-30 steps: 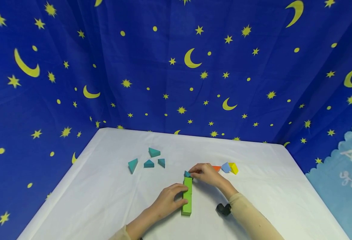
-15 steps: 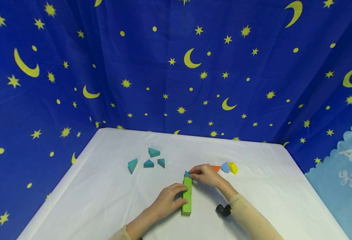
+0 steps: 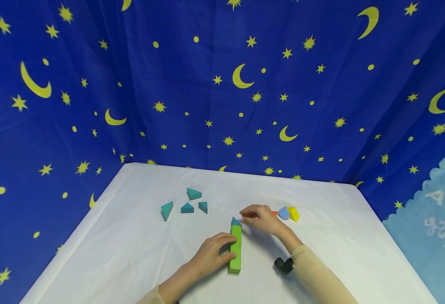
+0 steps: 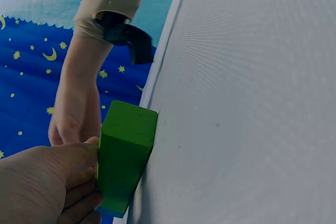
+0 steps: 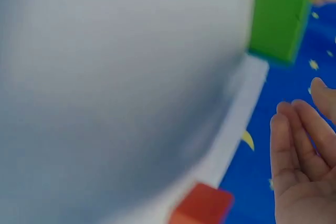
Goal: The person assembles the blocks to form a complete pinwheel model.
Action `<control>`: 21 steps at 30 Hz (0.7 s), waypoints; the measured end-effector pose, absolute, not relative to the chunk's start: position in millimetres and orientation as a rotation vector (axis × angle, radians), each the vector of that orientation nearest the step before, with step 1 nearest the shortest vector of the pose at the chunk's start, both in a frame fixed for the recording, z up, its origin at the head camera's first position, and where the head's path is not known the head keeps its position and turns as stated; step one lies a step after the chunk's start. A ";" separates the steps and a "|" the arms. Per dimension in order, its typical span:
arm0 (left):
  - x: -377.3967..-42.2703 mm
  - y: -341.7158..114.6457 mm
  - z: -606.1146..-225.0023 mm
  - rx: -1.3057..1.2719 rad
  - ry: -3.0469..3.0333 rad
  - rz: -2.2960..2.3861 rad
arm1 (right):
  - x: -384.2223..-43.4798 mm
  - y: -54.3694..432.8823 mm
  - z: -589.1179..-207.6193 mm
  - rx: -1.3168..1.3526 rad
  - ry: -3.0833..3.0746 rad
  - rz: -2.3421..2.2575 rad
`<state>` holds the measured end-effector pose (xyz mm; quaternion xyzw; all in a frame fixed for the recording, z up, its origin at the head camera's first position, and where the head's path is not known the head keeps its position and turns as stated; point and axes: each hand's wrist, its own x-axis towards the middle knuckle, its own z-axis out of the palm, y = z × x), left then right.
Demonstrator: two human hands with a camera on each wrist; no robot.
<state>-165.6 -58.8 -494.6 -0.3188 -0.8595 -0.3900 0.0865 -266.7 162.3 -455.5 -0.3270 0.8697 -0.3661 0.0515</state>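
Note:
Two green blocks [image 3: 235,265] lie end to end on the white table, with a small teal triangular block [image 3: 235,221] at their far end, its point facing away. My left hand [image 3: 209,253] rests against their left side, its thumb on the near block and fingertips on the far one. In the left wrist view, the thumb tip meets the edge of a green block [image 4: 126,135]. Just right of the teal triangle is my right hand [image 3: 264,219], holding nothing. The right wrist view shows its fingers [image 5: 283,150] extended, apart from the green block [image 5: 281,14].
Several teal triangular blocks [image 3: 187,208] lie at the left back of the table. Behind the right hand, an orange block [image 3: 274,213] is partly hidden beside a light blue block [image 3: 284,213] and a yellow block [image 3: 293,214]. A blue star-patterned cloth [image 3: 192,93] hangs behind.
The right hand's fingers have come off the teal triangle and spread slightly, leaving it at the end of the green row. The left hand has stayed against the green blocks.

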 end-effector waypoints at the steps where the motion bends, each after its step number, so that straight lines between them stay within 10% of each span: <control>1: -165.7 -58.7 -495.1 -0.948 -2.558 -1.160 | -267.9 166.3 -451.6 -0.999 2.662 -1.141; 21: -165.9 -58.1 -494.3 -0.925 -2.587 -1.197 | -282.3 235.2 -459.5 -0.969 2.984 -0.779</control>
